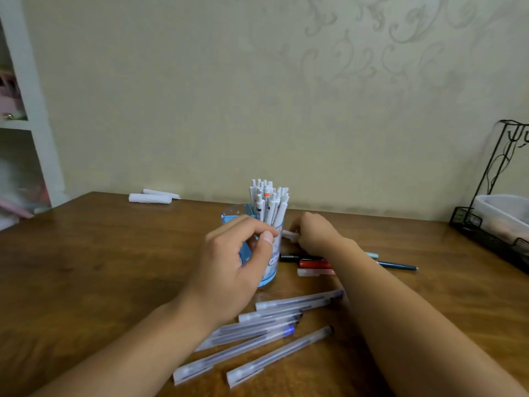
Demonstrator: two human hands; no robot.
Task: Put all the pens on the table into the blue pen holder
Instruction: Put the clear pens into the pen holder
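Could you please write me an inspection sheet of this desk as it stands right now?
Surface: brown wooden table, set against a pale patterned wall.
Job's things: round blue pen holder, packed with upright white pens; a group of clear frosted pens lies loose near the front; a black pen, a red pen, a pink-and-white pen and a dark blue pen lie right of the holder.
Clutter: two white rolled items at the far edge.
Grips: left hand curled in front of the holder, nothing visibly held; right hand closed on a white pen.
Cables: nothing seen.
Surroundings: black wire rack with a white tub at right; white shelf unit at left.
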